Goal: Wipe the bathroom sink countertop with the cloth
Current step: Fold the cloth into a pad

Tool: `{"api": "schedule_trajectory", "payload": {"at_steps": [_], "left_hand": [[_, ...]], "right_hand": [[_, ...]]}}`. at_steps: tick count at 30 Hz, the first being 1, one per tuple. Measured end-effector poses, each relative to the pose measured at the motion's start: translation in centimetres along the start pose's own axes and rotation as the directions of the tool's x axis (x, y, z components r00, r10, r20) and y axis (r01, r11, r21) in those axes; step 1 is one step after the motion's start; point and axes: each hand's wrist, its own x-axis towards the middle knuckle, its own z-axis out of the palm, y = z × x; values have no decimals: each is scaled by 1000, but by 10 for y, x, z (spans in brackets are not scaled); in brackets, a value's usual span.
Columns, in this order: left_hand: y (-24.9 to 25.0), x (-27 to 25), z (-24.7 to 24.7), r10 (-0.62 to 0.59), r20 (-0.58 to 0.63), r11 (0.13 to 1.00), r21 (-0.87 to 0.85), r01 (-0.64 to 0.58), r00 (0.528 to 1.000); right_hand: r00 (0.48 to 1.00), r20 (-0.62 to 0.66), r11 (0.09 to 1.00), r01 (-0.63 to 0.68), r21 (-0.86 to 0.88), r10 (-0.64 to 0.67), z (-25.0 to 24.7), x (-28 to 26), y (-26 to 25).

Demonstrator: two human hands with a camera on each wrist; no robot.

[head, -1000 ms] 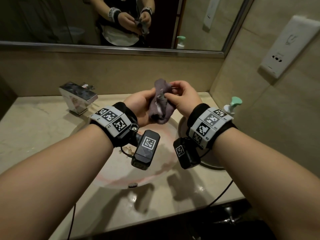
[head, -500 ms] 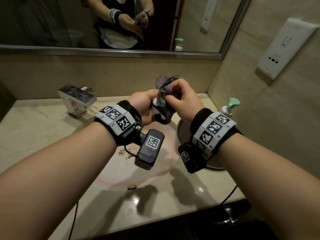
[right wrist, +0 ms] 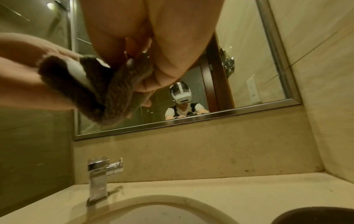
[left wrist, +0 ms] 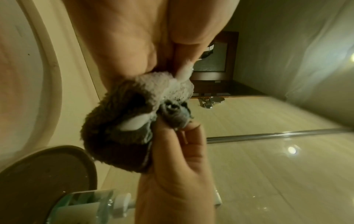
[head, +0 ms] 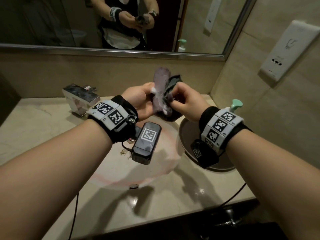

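A bunched purple-grey cloth (head: 161, 94) with white foam on it hangs in the air above the sink basin (head: 110, 168). My left hand (head: 138, 99) grips it from the left and my right hand (head: 186, 103) pinches its folds from the right. In the left wrist view the cloth (left wrist: 114, 124) is a dark fuzzy wad with foam, and the right hand's fingers (left wrist: 178, 151) curl round its edge. In the right wrist view the cloth (right wrist: 91, 91) is squeezed between both hands. The beige marble countertop (head: 31, 129) spreads around the basin.
A chrome faucet (head: 81, 99) stands at the back left of the basin. A dark round dish (head: 187, 137) and a soap pump bottle (head: 235, 105) sit at the right, by the wall. A mirror (head: 52, 23) runs along the back. A wall socket (head: 290, 52) is at the right.
Both hands have worked the cloth, which now stands taller with one end sticking up and a fold pulled out to the right. The hands stay over the basin.
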Motion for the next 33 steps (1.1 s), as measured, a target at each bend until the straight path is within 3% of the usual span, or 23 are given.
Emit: {"api": "schedule_trajectory", "payload": {"at_steps": [2, 6, 10, 17, 24, 29, 33], "left_hand": [[-5, 2, -2, 12, -41, 999, 51, -10, 999], [-11, 1, -2, -9, -18, 993, 118, 11, 1000], [-9, -1, -4, -20, 16, 986, 168, 17, 1000], [12, -9, -5, 94, -41, 982, 168, -86, 995], [9, -15, -5, 60, -88, 974, 225, -38, 994], [5, -21, -6, 42, -75, 966, 258, -21, 996], [7, -26, -5, 68, -89, 967, 249, -43, 994]], "right_hand": [[999, 24, 1000, 23, 0, -23, 4, 0, -6], [995, -85, 997, 49, 53, -44, 5, 9, -17], [997, -67, 989, 26, -145, -36, -4, 18, -21], [986, -116, 973, -139, -182, 119, -3, 20, -10], [997, 45, 997, 65, -31, -64, 18, 9, -31], [992, -103, 997, 74, 18, -72, 13, 27, -39], [988, -152, 1000, 21, 8, -19, 5, 35, -37]]}}
